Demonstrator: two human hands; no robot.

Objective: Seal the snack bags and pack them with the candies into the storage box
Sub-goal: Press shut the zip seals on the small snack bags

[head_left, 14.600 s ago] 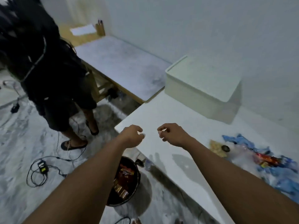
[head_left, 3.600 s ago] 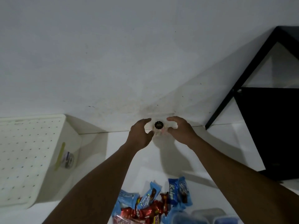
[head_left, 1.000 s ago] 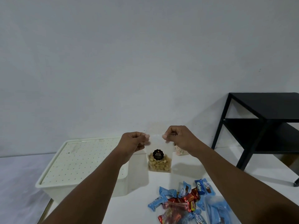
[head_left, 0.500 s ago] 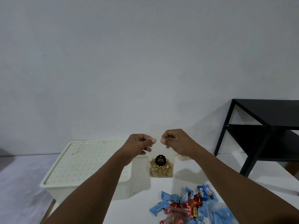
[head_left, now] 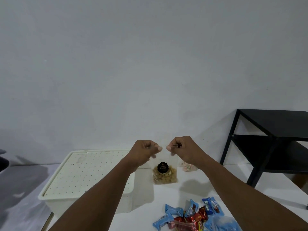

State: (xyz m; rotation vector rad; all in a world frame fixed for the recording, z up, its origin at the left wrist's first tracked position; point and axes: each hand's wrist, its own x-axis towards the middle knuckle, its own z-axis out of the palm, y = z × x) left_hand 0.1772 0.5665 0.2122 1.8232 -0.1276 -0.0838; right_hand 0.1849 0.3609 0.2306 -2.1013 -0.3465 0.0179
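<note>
Head view: your left hand [head_left: 143, 152] and right hand [head_left: 183, 150] both pinch the top edge of the clear snack bag [head_left: 164, 174], thumbs nearly meeting, and the bag hangs upright over the table [head_left: 191, 192] near its back edge. The storage box [head_left: 83, 172] sits at the left edge, lid on. The candies [head_left: 188, 215] are piled at the front edge, with a 2nd bag [head_left: 189, 167] by the back edge. Risk as I see it: skip part of the strip and the seal gaps, so snacks could spill once it's packed flat.
</note>
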